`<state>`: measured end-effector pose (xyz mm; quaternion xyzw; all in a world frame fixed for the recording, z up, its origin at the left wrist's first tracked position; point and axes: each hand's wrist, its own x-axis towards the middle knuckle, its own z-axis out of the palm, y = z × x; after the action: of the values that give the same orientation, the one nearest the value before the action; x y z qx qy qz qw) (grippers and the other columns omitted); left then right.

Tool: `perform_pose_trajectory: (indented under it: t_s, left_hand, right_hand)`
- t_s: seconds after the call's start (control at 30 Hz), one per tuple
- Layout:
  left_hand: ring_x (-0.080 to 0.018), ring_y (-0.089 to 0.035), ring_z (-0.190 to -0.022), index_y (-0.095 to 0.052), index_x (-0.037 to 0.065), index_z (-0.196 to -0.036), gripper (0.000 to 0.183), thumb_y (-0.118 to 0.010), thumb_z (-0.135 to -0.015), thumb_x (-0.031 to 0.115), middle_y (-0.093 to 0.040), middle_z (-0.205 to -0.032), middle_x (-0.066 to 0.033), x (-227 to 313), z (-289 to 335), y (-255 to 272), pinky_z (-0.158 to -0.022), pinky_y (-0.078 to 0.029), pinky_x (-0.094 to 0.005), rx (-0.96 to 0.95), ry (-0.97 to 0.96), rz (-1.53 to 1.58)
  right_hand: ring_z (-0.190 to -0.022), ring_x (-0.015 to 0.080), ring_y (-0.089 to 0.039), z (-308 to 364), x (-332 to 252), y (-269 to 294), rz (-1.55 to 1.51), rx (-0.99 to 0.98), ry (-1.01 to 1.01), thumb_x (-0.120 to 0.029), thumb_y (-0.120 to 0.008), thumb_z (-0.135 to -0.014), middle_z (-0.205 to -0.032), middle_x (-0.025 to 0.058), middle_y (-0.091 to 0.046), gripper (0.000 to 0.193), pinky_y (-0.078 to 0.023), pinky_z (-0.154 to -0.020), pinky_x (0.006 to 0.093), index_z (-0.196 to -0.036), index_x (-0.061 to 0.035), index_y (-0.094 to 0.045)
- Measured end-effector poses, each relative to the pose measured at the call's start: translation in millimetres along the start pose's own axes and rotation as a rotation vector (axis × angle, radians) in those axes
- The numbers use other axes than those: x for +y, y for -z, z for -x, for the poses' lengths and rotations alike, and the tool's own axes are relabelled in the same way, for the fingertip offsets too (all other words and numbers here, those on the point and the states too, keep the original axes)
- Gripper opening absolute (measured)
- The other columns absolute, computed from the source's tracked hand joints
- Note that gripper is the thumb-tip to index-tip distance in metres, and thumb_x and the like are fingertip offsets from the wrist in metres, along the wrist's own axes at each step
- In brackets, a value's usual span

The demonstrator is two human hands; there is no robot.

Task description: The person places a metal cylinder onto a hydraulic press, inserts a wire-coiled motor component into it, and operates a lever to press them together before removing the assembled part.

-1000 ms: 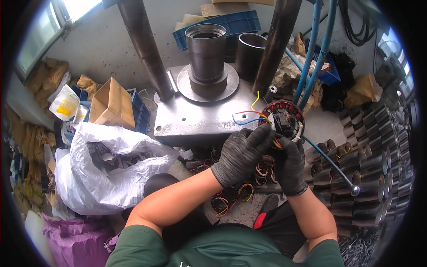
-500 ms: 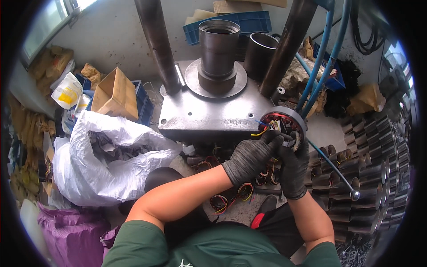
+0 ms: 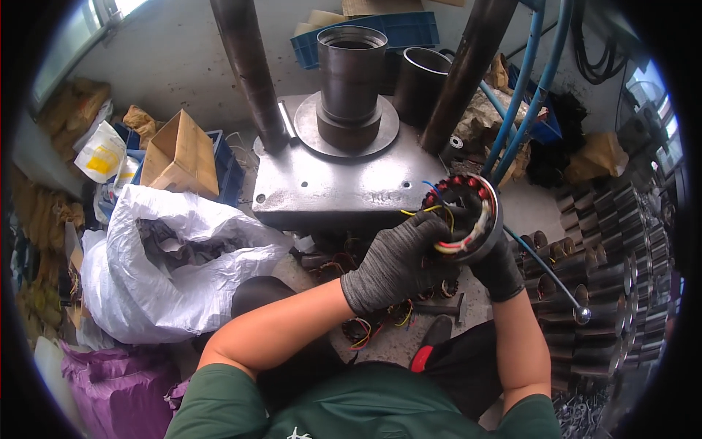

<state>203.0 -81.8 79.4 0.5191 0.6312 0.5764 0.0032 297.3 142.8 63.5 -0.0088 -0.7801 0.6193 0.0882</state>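
A motor stator (image 3: 496, 223), a dark ring with red windings inside, is held tilted in front of me, right of the press plate's front edge. Its yellow, blue and other coloured lead wires (image 3: 428, 210) stick out at the left. My left hand (image 3: 395, 263), in a grey knit glove, grips the stator's near left rim beside the wires, fingertips partly hidden. Behind and below the ring, my gloved right hand (image 3: 503, 272) is wrapped round its outer wall; most of those fingers are hidden.
A metal press plate (image 3: 322, 186) carries a steel cylinder (image 3: 352, 80) between two posts. A blue lever with a ball end (image 3: 581, 314) reaches out at right, over rows of metal tubes (image 3: 599, 293). At left sits a white sack (image 3: 175, 293); a hammer (image 3: 459, 309) and more stators lie on the floor.
The stator has turned so its wound inside faces up toward me, and sits slightly lower. My left hand has moved down and left along the rim; my right hand has slipped behind the ring.
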Motion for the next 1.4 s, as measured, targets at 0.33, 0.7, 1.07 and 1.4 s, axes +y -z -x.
perform_pose_trajectory:
  t_s: [0.33,0.7,1.07,1.4]
  left_hand:
    - [-0.034,-0.071,-0.09,-0.069,0.015,-0.111,0.047,-0.086,-0.067,0.019,-0.067,-0.12,-0.0081,2.6,7.4,1.1,-0.075,-0.058,-0.0449,-0.289,-0.236,-0.123]
    - [-0.0247,-0.069,-0.085,-0.067,0.017,-0.134,0.067,-0.092,-0.072,0.022,-0.058,-0.141,-0.0172,8.4,6.7,-2.3,-0.073,-0.058,-0.0399,0.13,-0.471,-0.174]
    - [-0.0458,-0.057,-0.129,-0.037,0.01,-0.159,0.11,-0.096,-0.068,0.029,-0.047,-0.15,-0.0265,6.9,21.3,-27.3,-0.105,-0.052,-0.0522,0.142,-0.233,0.003]
    - [-0.0429,-0.063,-0.119,-0.047,0.019,-0.153,0.099,-0.096,-0.068,0.038,-0.054,-0.142,-0.0241,19.1,5.1,-16.0,-0.095,-0.056,-0.0528,0.266,-0.342,0.061]
  right_hand:
    - [-0.119,0.0252,-0.068,26.2,-6.6,-7.4,-0.244,0.014,0.056,-0.012,-0.079,-0.089,-0.136,0.016,-0.063,0.072,-0.058,-0.101,0.0399,-0.151,-0.0015,-0.044]
    - [-0.122,0.033,-0.067,34.2,9.8,-19.3,-0.631,0.16,0.134,-0.031,-0.054,-0.109,-0.138,0.0225,-0.064,0.046,-0.059,-0.101,0.0458,-0.145,-0.003,-0.05]
    - [-0.118,0.0279,-0.068,27.7,-22.0,-19.1,-0.18,0.178,0.362,-0.025,-0.064,-0.104,-0.147,0.0243,-0.057,0.048,-0.06,-0.099,0.0411,-0.147,-0.0087,-0.051]
    - [-0.104,0.0277,-0.075,28.5,-60.4,-42.1,-1.116,0.148,0.045,-0.034,-0.037,-0.113,-0.126,0.027,-0.068,0.051,-0.065,-0.088,0.0408,-0.141,0.0049,-0.053]
